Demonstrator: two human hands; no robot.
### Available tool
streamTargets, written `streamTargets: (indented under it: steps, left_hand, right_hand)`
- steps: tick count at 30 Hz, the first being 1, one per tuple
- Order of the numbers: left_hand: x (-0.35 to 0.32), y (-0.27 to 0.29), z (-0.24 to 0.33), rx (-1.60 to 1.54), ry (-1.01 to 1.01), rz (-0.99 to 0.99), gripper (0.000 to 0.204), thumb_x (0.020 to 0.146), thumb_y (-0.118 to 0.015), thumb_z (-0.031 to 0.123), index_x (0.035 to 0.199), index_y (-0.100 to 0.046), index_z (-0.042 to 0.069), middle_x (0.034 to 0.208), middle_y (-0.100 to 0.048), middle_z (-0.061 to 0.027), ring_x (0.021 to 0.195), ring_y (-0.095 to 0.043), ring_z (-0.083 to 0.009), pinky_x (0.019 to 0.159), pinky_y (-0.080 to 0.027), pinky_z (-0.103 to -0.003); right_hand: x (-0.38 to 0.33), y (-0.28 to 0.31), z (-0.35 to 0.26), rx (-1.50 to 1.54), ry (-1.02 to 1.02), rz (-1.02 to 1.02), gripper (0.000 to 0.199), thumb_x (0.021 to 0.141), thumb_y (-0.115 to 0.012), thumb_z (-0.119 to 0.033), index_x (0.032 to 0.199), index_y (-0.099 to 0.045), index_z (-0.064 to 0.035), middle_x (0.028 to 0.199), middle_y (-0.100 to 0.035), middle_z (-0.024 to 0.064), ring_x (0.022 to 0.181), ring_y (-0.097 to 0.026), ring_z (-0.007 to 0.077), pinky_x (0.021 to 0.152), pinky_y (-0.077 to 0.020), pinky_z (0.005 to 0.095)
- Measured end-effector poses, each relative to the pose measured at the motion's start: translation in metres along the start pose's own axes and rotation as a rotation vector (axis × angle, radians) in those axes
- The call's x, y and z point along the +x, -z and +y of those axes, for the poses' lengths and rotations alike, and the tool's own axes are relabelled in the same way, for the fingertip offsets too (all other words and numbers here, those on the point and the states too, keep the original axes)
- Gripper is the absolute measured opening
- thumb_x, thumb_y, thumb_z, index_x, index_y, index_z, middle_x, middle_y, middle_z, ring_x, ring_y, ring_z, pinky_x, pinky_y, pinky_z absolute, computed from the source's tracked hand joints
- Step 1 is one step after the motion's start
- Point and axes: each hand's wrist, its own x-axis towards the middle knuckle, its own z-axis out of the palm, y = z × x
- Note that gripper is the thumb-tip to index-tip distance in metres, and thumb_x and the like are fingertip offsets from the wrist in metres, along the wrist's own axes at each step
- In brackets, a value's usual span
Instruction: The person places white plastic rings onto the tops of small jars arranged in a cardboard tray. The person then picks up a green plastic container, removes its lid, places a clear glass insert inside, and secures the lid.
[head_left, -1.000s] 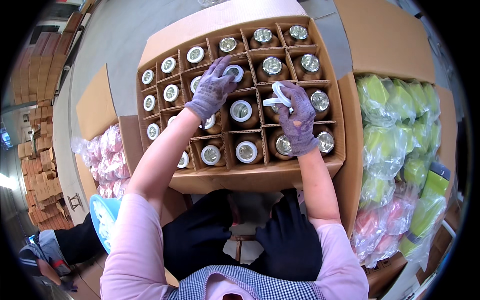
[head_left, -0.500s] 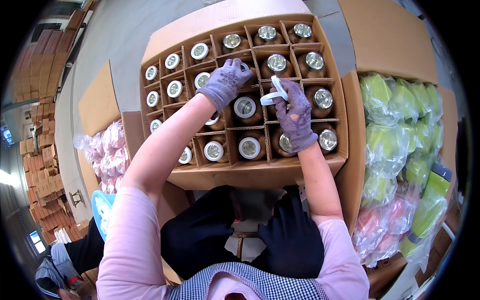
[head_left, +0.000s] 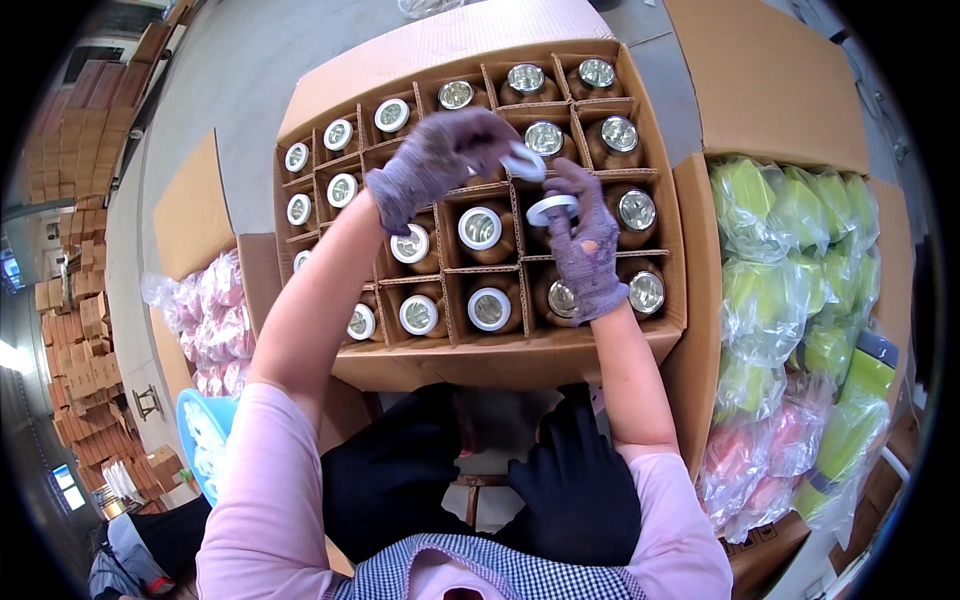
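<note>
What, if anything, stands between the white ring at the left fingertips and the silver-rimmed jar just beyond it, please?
Nothing visible does: the white ring in the left hand appears just short of the silver-rimmed jar, and the right hand, with a second white ring, is lower in the picture.

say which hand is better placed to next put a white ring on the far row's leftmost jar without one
Probably the left hand: it is nearer that jar and seems to hold a white ring. The right hand, farther off, holds another ring.
</note>
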Motion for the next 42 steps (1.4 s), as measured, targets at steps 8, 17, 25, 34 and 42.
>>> streamTargets:
  steps: [8, 17, 25, 34, 42]
  left_hand:
    - [0.048, 0.051, -0.092, 0.921, 0.059, 0.394, 0.017, 0.090, -0.071, 0.019, 0.106, -0.072, 0.014, 0.108, -0.065, -0.0090, 0.102, -0.064, -0.0298, 0.094, -0.051, -0.038]
    - [0.053, 0.078, -0.102, 0.834, -0.133, 0.056, 0.017, 0.082, -0.073, 0.012, 0.099, -0.073, 0.010, 0.130, -0.062, -0.0105, 0.118, -0.059, -0.0324, 0.101, -0.048, -0.038]
    - [0.066, 0.060, -0.094, 0.928, -0.050, 0.162, 0.046, 0.082, -0.076, 0.012, 0.125, -0.063, 0.018, 0.119, -0.065, -0.0130, 0.113, -0.063, -0.0314, 0.098, -0.052, -0.039]
    - [0.091, 0.043, -0.077, 1.253, 0.117, 0.022, 0.054, 0.088, -0.070, 0.025, 0.139, -0.055, 0.018, 0.124, -0.060, -0.0160, 0.116, -0.058, -0.0361, 0.103, -0.048, -0.043]
    - [0.092, 0.058, -0.095, 1.091, 0.405, 0.057, 0.064, 0.086, -0.068, 0.053, 0.128, -0.058, 0.006, 0.106, -0.070, -0.0217, 0.104, -0.066, -0.0388, 0.094, -0.051, -0.042]
  right_hand:
    - [0.005, 0.000, 0.000, -0.277, 0.316, -0.073, 0.050, 0.072, -0.057, 0.013, 0.119, -0.062, -0.0037, 0.100, -0.066, 0.0153, 0.089, -0.067, 0.0320, 0.077, -0.0549, 0.0400]
    - [0.006, 0.001, 0.006, -0.310, 0.299, -0.137, 0.053, 0.071, -0.059, 0.011, 0.122, -0.060, -0.0048, 0.102, -0.067, 0.0138, 0.093, -0.067, 0.0309, 0.080, -0.0531, 0.0405]
    - [0.007, 0.000, 0.004, -0.298, 0.282, -0.136, 0.054, 0.072, -0.059, 0.011, 0.123, -0.059, -0.0051, 0.100, -0.067, 0.0134, 0.092, -0.066, 0.0308, 0.079, -0.0527, 0.0402]
    - [0.008, -0.001, 0.008, -0.267, 0.302, -0.121, 0.054, 0.073, -0.058, 0.011, 0.125, -0.059, -0.0044, 0.099, -0.066, 0.0156, 0.090, -0.066, 0.0325, 0.080, -0.0539, 0.0402]
    - [0.006, -0.003, 0.002, -0.137, 0.225, -0.093, 0.040, 0.086, -0.056, 0.007, 0.125, -0.058, -0.0030, 0.105, -0.067, 0.0151, 0.086, -0.068, 0.0270, 0.074, -0.0558, 0.0356]
